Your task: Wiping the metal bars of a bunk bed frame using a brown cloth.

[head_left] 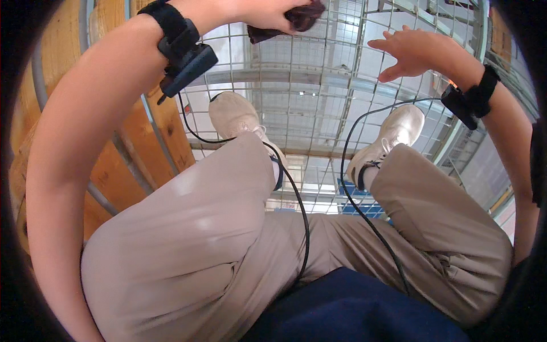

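Note:
At the top of the head view my left hand (273,15) is closed around a crumpled dark brown cloth (305,17), part of which hangs below the fingers. Its far edge is cut off by the picture's rim. My right hand (401,53) is held over a metal wire grid (337,55), fingers spread, nothing in it; whether it touches the wires I cannot tell. Each wrist wears a black strap with a small dark device, the left one (190,70) and the right one (463,104), and a black cable runs from each towards my lap.
My light shoes, left (235,115) and right (401,126), rest on or over the wire grid between my bent knees. Wooden boards (158,128) with grey metal bars (132,162) stand at the left. A metal frame bar (480,30) runs along the right side.

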A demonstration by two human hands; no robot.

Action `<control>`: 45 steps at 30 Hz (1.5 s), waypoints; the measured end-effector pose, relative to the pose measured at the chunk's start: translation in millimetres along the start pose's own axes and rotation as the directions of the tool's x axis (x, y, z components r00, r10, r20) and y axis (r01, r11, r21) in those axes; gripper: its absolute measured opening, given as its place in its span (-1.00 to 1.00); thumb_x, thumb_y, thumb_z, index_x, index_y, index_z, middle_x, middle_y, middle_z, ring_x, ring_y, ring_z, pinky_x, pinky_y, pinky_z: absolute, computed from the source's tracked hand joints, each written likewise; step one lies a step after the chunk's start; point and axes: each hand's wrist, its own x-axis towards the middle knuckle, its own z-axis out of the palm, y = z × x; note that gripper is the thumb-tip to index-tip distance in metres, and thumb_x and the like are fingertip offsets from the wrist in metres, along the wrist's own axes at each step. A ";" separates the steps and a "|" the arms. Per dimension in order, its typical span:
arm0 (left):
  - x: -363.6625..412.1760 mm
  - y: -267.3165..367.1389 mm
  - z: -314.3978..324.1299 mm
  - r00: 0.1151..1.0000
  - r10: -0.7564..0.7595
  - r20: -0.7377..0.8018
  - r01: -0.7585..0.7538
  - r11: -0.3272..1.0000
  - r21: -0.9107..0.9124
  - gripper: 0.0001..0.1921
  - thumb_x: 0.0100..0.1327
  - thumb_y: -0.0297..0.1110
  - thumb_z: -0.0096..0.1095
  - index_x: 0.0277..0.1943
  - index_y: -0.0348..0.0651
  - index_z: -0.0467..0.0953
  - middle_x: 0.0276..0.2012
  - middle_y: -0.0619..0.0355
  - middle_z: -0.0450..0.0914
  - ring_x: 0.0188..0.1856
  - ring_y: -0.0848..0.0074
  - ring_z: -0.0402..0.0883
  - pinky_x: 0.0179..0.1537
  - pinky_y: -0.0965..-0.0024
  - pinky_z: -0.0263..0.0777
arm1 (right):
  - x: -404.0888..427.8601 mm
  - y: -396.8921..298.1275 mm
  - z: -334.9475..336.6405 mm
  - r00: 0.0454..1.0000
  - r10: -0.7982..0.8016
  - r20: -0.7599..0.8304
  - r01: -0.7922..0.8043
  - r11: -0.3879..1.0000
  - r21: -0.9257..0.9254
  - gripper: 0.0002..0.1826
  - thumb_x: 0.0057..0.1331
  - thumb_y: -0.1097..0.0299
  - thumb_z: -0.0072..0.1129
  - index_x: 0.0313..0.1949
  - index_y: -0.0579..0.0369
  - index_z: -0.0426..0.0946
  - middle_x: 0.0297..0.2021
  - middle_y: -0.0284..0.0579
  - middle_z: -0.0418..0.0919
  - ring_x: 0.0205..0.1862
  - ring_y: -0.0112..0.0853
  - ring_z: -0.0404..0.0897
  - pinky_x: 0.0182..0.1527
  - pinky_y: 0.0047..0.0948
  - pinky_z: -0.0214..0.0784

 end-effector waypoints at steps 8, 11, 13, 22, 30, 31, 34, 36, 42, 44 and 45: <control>-10.9 19.3 1.2 0.931 -0.283 0.232 0.199 0.923 0.330 -0.75 0.09 -0.17 0.33 -0.35 -0.19 0.56 -0.45 -0.14 0.64 -0.30 -0.11 0.63 -0.27 -0.03 0.49 | -0.7 5.3 2.4 1.000 -0.014 -0.011 0.014 1.000 0.008 -0.06 0.21 -0.28 0.28 0.48 -0.25 0.15 0.43 0.09 0.23 0.39 0.16 0.29 0.38 0.05 0.22; -23.8 11.6 22.2 0.977 -0.155 0.150 0.061 0.867 0.495 -0.60 0.10 -0.36 0.44 -0.01 -0.20 0.47 -0.24 0.04 0.57 -0.27 0.19 0.68 -0.23 0.19 0.58 | 1.4 0.9 -1.6 1.000 0.000 -0.007 0.000 1.000 0.004 -0.06 0.21 -0.28 0.28 0.48 -0.24 0.14 0.43 0.09 0.23 0.40 0.15 0.28 0.39 0.04 0.20; -26.1 10.4 26.7 0.997 -0.062 0.042 0.034 0.878 0.477 -0.46 0.02 -0.44 0.44 0.09 -0.12 0.39 -0.16 0.01 0.51 -0.21 0.06 0.66 -0.21 0.08 0.60 | 1.6 2.4 -1.5 1.000 0.001 0.011 -0.001 1.000 0.022 -0.06 0.22 -0.27 0.27 0.48 -0.22 0.15 0.43 0.08 0.23 0.42 0.14 0.24 0.41 0.03 0.16; -34.9 8.5 40.2 0.985 -0.141 0.104 0.058 0.824 0.563 -0.48 0.07 -0.62 0.29 0.11 -0.09 0.36 -0.21 -0.02 0.54 -0.27 0.11 0.68 -0.31 0.13 0.57 | 2.9 12.5 13.6 0.984 -0.075 -0.163 0.075 0.997 -0.006 -0.16 0.25 -0.20 0.27 0.38 0.02 0.30 0.10 0.09 0.60 0.14 0.00 0.59 0.15 -0.04 0.46; -22.3 10.8 14.4 0.973 -0.116 0.201 0.025 0.915 0.403 -0.47 -0.05 -0.56 0.38 0.05 -0.15 0.42 -0.31 -0.05 0.63 -0.22 0.01 0.66 -0.24 0.03 0.54 | 2.0 9.0 8.3 0.999 -0.011 -0.052 0.012 1.000 0.017 -0.10 0.24 -0.24 0.27 0.46 -0.14 0.20 0.40 0.03 0.31 0.32 0.06 0.40 0.35 -0.06 0.28; -20.3 12.2 8.7 0.978 -0.083 0.192 0.012 0.939 0.344 -0.48 -0.07 -0.54 0.40 0.03 -0.16 0.43 -0.31 -0.07 0.63 -0.20 0.00 0.66 -0.22 0.01 0.53 | 2.5 8.7 9.2 0.997 -0.011 -0.074 0.012 1.000 0.005 -0.11 0.24 -0.23 0.27 0.45 -0.13 0.21 0.38 0.03 0.33 0.28 0.03 0.44 0.32 -0.07 0.31; -3.8 21.6 -12.5 0.970 -0.053 0.236 0.008 0.983 0.186 -0.60 -0.02 -0.38 0.40 -0.08 -0.17 0.48 -0.33 -0.12 0.64 -0.20 -0.05 0.64 -0.21 0.02 0.53 | 6.2 15.3 20.3 0.993 -0.006 -0.119 0.008 1.000 0.019 -0.19 0.22 -0.13 0.33 0.39 -0.12 0.31 0.26 0.00 0.46 0.22 0.01 0.49 0.23 -0.09 0.39; -12.9 23.0 -33.2 0.991 -0.016 0.133 0.014 1.000 0.011 -0.58 0.00 -0.32 0.39 -0.08 -0.21 0.44 -0.33 -0.16 0.63 -0.21 -0.10 0.63 -0.19 0.04 0.52 | 12.2 7.0 2.8 0.970 -0.050 -0.239 0.056 0.998 0.018 -0.27 0.20 -0.03 0.39 0.32 -0.13 0.40 0.18 -0.03 0.53 0.18 0.01 0.52 0.18 -0.10 0.44; 38.6 34.7 -30.1 0.951 -0.243 -0.193 0.246 0.969 -0.006 -0.62 0.09 -0.39 0.27 -0.07 -0.34 0.32 -0.28 -0.28 0.62 -0.17 -0.08 0.64 -0.16 0.01 0.52 | -5.6 18.8 -23.1 0.996 -0.093 -0.009 0.094 0.985 0.142 -0.14 0.35 -0.26 0.10 0.44 0.04 0.21 0.28 0.13 0.43 0.31 0.00 0.41 0.34 -0.05 0.25; 48.5 28.5 -4.3 0.958 -0.220 -0.183 0.237 0.968 0.076 -0.65 0.11 -0.37 0.25 -0.09 -0.35 0.38 -0.28 -0.27 0.64 -0.17 -0.06 0.65 -0.13 0.00 0.51 | 6.9 35.7 -12.7 0.993 -0.099 -0.059 0.108 0.974 0.198 -0.19 0.37 -0.19 0.12 0.43 0.06 0.23 0.27 0.12 0.45 0.29 -0.01 0.43 0.33 -0.08 0.27; 46.9 28.3 16.4 0.959 -0.220 -0.179 0.236 0.969 0.078 -0.65 0.11 -0.37 0.25 -0.09 -0.35 0.38 -0.28 -0.27 0.64 -0.17 -0.06 0.65 -0.13 0.00 0.51 | 13.9 40.2 -8.8 0.988 -0.111 -0.111 0.136 0.958 0.254 -0.24 0.39 -0.12 0.14 0.42 0.07 0.25 0.26 0.11 0.47 0.27 -0.03 0.46 0.32 -0.10 0.29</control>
